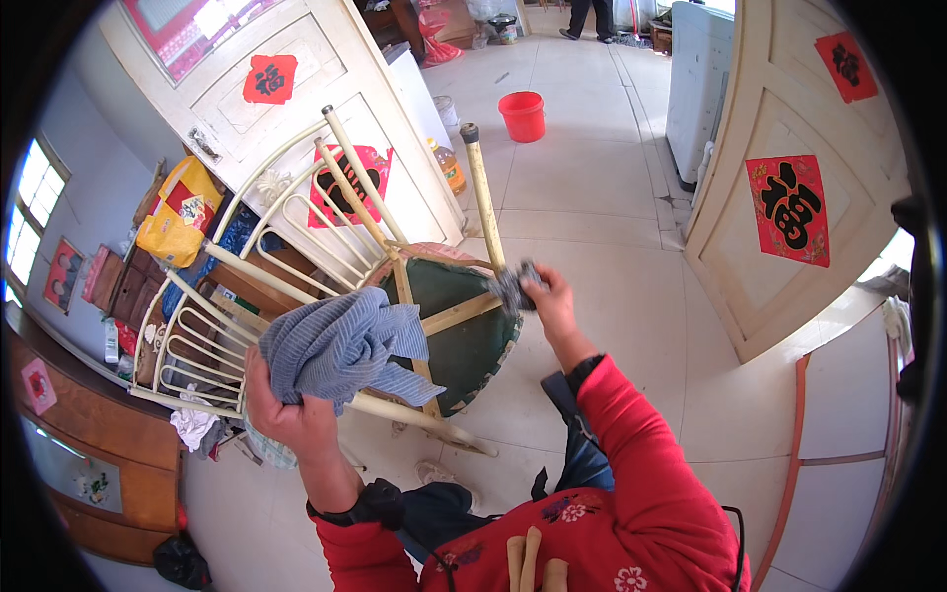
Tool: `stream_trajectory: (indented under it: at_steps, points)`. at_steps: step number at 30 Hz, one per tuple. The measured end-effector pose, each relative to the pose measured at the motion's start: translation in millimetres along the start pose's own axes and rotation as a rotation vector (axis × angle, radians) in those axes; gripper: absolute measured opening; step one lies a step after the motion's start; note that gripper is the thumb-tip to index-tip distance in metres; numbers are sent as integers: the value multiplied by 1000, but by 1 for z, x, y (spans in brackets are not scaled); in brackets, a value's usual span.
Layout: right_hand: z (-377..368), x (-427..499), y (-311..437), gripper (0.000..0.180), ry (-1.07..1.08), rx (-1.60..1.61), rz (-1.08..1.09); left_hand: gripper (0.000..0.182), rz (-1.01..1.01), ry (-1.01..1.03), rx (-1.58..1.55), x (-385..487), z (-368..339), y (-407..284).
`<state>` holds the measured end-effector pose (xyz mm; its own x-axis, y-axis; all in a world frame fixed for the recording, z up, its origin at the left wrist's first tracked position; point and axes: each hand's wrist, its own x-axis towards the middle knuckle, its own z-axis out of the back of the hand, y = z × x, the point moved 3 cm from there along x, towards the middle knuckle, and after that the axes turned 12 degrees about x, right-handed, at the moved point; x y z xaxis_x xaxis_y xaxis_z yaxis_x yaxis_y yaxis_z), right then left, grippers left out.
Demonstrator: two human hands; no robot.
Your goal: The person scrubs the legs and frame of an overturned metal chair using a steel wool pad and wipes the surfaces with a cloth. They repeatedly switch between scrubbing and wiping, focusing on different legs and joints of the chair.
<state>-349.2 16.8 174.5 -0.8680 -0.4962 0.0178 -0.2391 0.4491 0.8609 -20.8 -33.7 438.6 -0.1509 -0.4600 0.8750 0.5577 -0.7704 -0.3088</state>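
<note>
A cream metal-framed chair (484,200) lies tipped over before me, the dark green underside of its seat (470,355) facing me. My left hand (288,407) holds a bunched blue-and-white striped cloth (340,340) against the frame. In my right hand (551,303) is a crumpled grey scrubbing pad or rag (514,287), blurred, touching the frame near the base of a raised leg with a dark end cap. Part of the frame is hidden behind the striped cloth. A second cream metal chair back (196,355) shows at the left.
Open white doors with red paper decorations stand at the left (296,29) and right (784,296). Beyond are a red bucket (522,118), an oil bottle (448,169) and a person's legs (588,18). A yellow bag (177,222) and boxes sit left; a wooden cabinet (140,466) stands lower left.
</note>
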Motion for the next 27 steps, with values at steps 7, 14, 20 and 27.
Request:
stream_trajectory:
  at_steps: [7, 14, 20, 27]
  points:
    - [-119, 38, 130, 27, 24, -362, 854, 57, -77, -73, 0, -2, 0, -1]
    - [-36, 7, -17, 22, 18, -641, 363, 58, -110, -86, -52, -5, -1, 1]
    - [1, 21, -65, 26, 117, -744, 90, 54, -58, -29, -88, -4, 1, 3]
    - [-56, 38, 46, 30, 107, -250, 422, 60, -58, -70, -86, -6, -3, 3]
